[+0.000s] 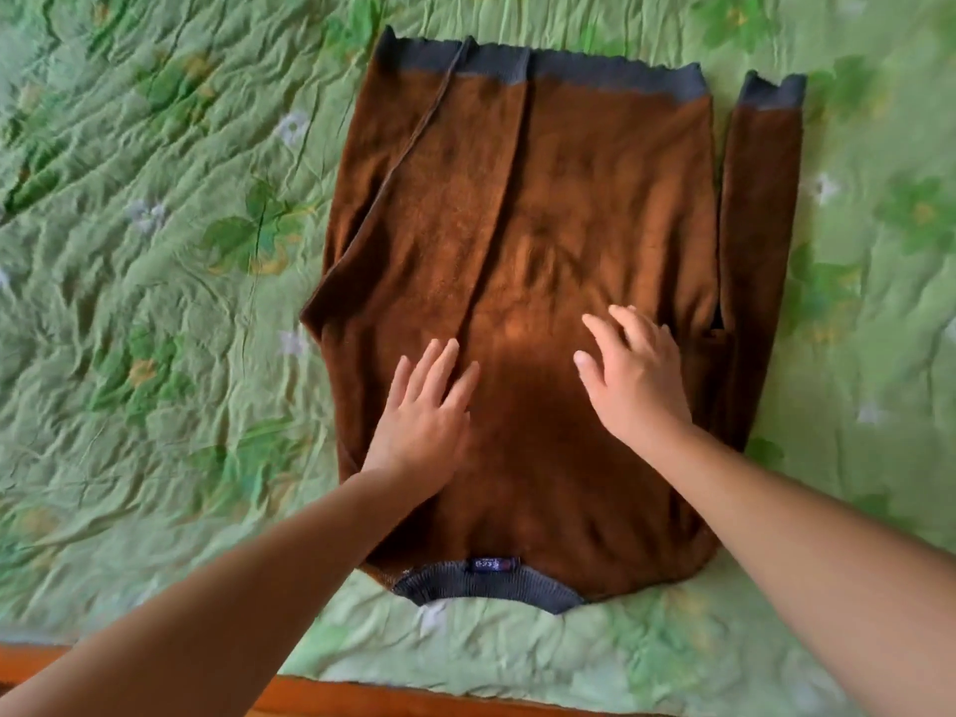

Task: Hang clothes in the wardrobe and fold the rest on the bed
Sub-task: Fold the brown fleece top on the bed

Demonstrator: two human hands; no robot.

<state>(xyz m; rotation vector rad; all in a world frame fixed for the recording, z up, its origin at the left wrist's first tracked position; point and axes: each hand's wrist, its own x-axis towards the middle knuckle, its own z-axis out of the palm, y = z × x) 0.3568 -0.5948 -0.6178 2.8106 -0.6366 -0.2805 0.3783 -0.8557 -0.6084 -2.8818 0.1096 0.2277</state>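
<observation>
Head view: left hand (425,414) and right hand (633,377), fingers straight and gripping nothing, rest on brown sweater (522,209) spread over green bedsheet (155,251).

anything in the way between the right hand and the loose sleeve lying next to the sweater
Nothing visible does. The right hand rests flat on the body of the brown sweater, and the unfolded sleeve lies just to its right on the green bedspread, with nothing on it or between them.
</observation>
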